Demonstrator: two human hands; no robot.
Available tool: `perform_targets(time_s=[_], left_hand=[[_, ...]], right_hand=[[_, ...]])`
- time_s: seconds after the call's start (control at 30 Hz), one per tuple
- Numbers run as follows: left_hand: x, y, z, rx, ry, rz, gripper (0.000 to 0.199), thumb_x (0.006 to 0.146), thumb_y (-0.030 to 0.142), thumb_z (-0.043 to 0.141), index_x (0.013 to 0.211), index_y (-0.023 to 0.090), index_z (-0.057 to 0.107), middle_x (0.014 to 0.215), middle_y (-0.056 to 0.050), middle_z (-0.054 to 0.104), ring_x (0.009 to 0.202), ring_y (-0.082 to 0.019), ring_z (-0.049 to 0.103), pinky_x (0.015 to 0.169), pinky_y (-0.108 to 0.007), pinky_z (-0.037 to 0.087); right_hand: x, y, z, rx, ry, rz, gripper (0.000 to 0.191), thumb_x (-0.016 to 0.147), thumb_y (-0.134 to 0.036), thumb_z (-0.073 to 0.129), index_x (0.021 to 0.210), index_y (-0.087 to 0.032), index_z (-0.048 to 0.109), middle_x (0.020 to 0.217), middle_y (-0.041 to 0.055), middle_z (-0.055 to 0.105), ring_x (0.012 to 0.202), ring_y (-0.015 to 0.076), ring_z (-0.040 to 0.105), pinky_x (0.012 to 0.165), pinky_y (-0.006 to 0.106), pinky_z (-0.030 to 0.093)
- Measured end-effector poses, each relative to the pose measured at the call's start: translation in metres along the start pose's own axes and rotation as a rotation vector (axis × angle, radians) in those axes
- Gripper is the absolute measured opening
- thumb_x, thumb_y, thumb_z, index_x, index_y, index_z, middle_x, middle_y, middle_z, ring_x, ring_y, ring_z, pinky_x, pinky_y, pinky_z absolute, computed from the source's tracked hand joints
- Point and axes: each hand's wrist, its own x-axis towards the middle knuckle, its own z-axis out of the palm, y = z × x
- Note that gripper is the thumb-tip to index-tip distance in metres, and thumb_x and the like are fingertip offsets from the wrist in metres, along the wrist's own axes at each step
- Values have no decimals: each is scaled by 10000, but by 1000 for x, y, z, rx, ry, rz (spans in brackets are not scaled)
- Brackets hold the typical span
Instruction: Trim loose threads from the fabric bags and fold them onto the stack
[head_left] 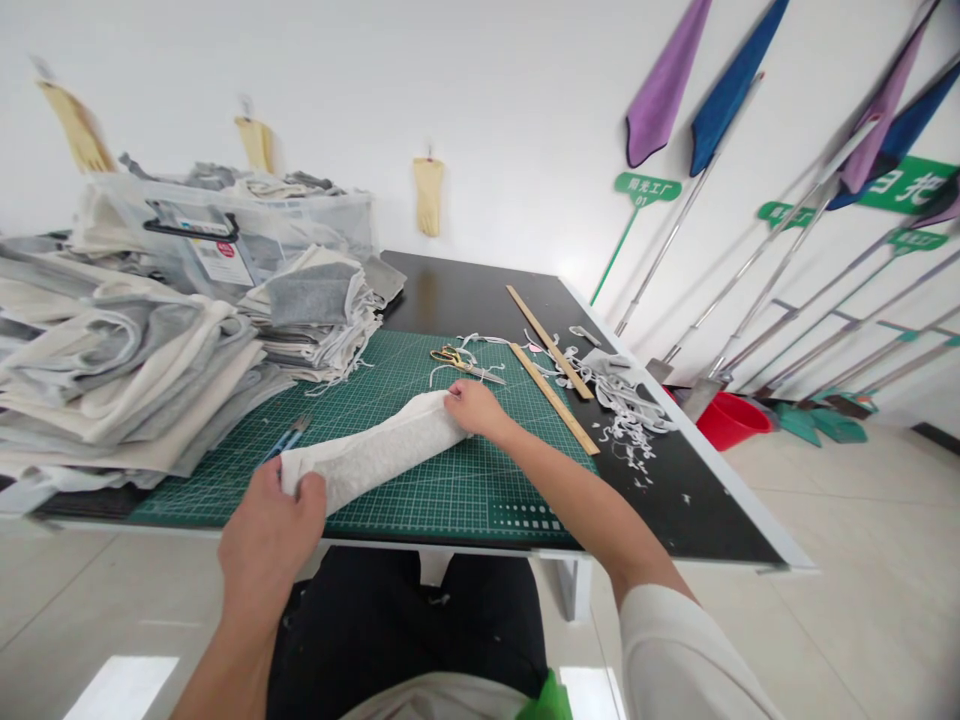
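While both hands pinch its two ends, the folded cloth (382, 452) stretches across the cutting mat (442, 510).
Left hand (266, 530) grips the near end between thumb and fingers, right hand (474, 408) the far end; uneven pulling could skew the fold. A blue tool (289, 436) just beyond the left hand might snag the fabric. Farther off, scissors (469, 366) lie among loose strips, wooden rulers (555, 400) and scraps (622, 390) crowd the right, and a cloth stack (315, 310) blocks the left.

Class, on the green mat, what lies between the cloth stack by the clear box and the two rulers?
In the head view, scissors and thin pale strips lie between the stack and the rulers.
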Motion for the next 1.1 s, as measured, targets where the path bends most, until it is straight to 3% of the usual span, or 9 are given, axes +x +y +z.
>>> perform_targets(time_s=[0.13,0.3,0.53,0.63,0.73,0.8,0.87,0.93,1.1], left_hand=[[-2,-2,-1,77,-67,-56,462,889,452,368,1091,111,607,950,-242,695,846,-419,677,686,-508,514],[-4,-1,1,90,-54,-72,583,877,458,408,1296,62,492,1059,-250,684,904,-392,686,715,-465,529],[-19,9,-6,138,25,-89,778,881,572,389,1440,34,326,964,-258,678,799,-445,681,628,-558,518],[-32,14,-11,202,304,95,734,874,531,474,1428,59,385,1133,-295,612,1009,-486,618,741,-604,510],[-41,21,-9,229,516,481,501,863,379,578,1281,102,565,1202,-251,591,1219,-443,518,932,-561,459],[-41,25,-2,201,435,722,384,878,300,574,1225,137,603,1246,-201,608,1284,-373,494,1004,-504,424],[-38,28,9,214,233,867,337,914,281,522,1218,165,611,1314,-153,609,1321,-316,478,1070,-482,365],[-35,27,21,265,80,872,342,944,306,465,1218,170,619,1353,-145,599,1316,-312,488,1097,-510,319],[-32,18,36,314,54,742,447,950,368,437,1308,132,565,1363,-215,573,1281,-364,510,1053,-557,341]], right_hand=[[14,-10,-3,-96,16,-52,208,960,-304,516,999,-163,663,990,74,710,955,222,646,847,362,480],[33,-19,4,-193,13,-86,247,986,-329,489,1085,-161,640,1070,77,691,1027,229,631,897,391,475],[47,-33,36,-327,-27,-88,251,962,-358,573,1077,-144,637,1085,69,659,998,216,637,865,423,524],[48,-36,46,-377,-21,-104,254,963,-356,573,1087,-143,634,1113,75,652,1029,223,628,884,433,517],[50,-37,50,-416,-18,-137,257,961,-356,576,1092,-143,634,1132,78,646,1053,230,618,898,440,508],[51,-37,51,-436,-14,-170,256,958,-355,578,1089,-143,636,1144,80,642,1072,235,609,915,448,495],[53,-38,50,-450,-3,-208,252,958,-353,575,1086,-145,638,1160,81,636,1103,242,591,938,456,474],[53,-39,49,-457,10,-245,246,959,-349,568,1078,-146,640,1167,79,630,1133,248,568,954,459,452],[52,-41,43,-431,48,-325,291,1000,-301,460,1040,-91,657,1122,153,643,1158,291,527,958,465,412]])
